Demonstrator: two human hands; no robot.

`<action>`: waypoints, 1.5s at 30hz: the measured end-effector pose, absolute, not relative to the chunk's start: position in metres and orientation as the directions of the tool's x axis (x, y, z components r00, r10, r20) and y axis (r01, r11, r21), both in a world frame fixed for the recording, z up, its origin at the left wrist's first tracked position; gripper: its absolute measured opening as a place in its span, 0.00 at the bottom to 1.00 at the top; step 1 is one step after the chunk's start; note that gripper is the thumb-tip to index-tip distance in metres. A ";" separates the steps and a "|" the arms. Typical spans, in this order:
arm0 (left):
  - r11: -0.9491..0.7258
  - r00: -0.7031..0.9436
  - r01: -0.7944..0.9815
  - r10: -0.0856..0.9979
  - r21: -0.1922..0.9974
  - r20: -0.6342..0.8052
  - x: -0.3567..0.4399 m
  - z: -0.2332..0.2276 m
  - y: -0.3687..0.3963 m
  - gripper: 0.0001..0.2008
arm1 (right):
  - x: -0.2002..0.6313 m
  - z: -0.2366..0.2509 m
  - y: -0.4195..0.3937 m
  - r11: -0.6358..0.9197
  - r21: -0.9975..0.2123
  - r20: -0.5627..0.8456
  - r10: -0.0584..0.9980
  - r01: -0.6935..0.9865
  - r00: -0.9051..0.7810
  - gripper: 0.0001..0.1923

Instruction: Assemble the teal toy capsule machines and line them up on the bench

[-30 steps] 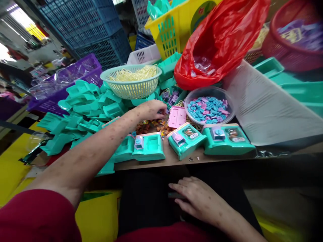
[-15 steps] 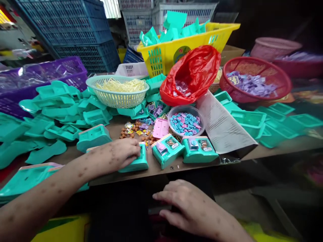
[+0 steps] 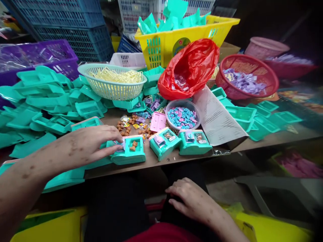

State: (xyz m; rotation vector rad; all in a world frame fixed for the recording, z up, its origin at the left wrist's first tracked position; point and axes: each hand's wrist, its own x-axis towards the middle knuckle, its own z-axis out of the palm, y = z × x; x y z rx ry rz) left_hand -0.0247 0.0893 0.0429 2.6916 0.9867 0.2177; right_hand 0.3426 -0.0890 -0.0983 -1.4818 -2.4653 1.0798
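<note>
On the table edge, left hand [image 3: 85, 148] has slid off the teal toy [image 3: 128, 154], flat fingertips touching it, uncovering brown bits; right hand [image 3: 191, 200] rests open on lap, holding nothing. No legible writing.

Three assembled teal toy machines [image 3: 164, 144], two hands [image 3: 85, 146], one red bag [image 3: 191, 67].

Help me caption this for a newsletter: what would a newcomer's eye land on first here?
Probably the red plastic bag, gaping open at the back of the table, with the yellow basket of teal parts behind it. Next, the heap of teal toy shells filling the left side. At the near edge, the left hand rests on a teal toy machine, while the right hand lies in the lap.
</note>
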 end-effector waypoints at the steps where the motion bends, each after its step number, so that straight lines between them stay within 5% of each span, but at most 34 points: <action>1: -0.732 0.760 0.612 0.649 0.299 0.033 -0.026 0.043 0.090 0.18 | 0.344 -0.103 -0.089 0.284 -0.603 -0.276 0.802 0.745 -0.529 0.15; 19: -0.677 0.720 0.676 0.692 0.291 -0.062 -0.016 0.035 0.090 0.17 | 0.344 -0.147 -0.088 0.502 -0.515 0.042 0.824 0.695 -0.564 0.15; 45: -0.598 0.640 0.750 0.764 0.281 -0.081 -0.020 0.030 0.080 0.17 | 0.340 -0.146 -0.085 0.534 -0.442 0.016 0.808 0.721 -0.588 0.15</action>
